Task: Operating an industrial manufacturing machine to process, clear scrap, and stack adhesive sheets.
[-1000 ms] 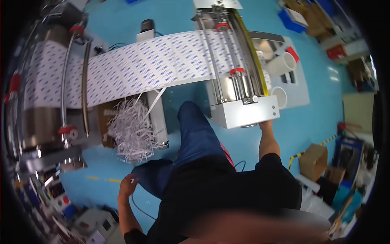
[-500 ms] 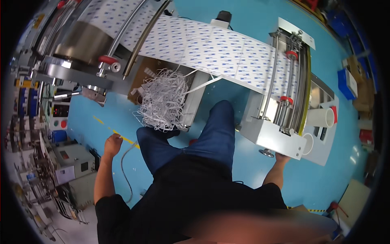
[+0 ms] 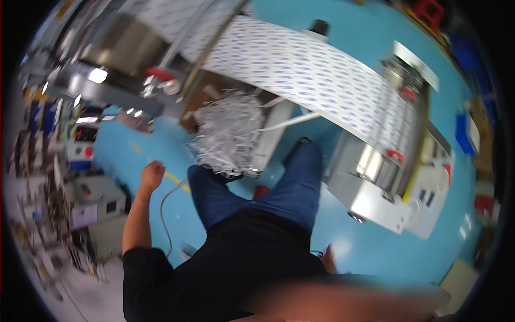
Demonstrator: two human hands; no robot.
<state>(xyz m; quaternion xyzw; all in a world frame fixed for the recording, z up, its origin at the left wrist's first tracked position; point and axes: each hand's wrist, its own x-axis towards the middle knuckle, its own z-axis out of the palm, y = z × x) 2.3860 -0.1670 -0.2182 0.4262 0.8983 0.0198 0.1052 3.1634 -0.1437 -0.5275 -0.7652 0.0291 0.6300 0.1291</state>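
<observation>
My left hand (image 3: 153, 176) hangs over the blue floor left of my legs, its fingers curled closed and nothing seen in them. My right hand (image 3: 329, 258) is low beside my right hip, partly hidden and smeared, so its fingers cannot be read. In front of my knees a wide white sheet web (image 3: 300, 64) with blue print runs across a machine. Below the web, a heap of white shredded strips (image 3: 228, 134) fills a brown cardboard box (image 3: 190, 115). A thin strip trails from the web's near edge toward the heap.
At the right stands the machine's roller end (image 3: 375, 206) with a metal side plate and red collars. A big metal drum (image 3: 126, 43) is at the far left. A grey cabinet (image 3: 99, 201) stands at the left, and a hose (image 3: 163, 214) lies on the floor.
My right hand has come off the underside of the machine's right end and drawn back to my hip. My left hand has risen slightly. The whole view has shifted and blurred.
</observation>
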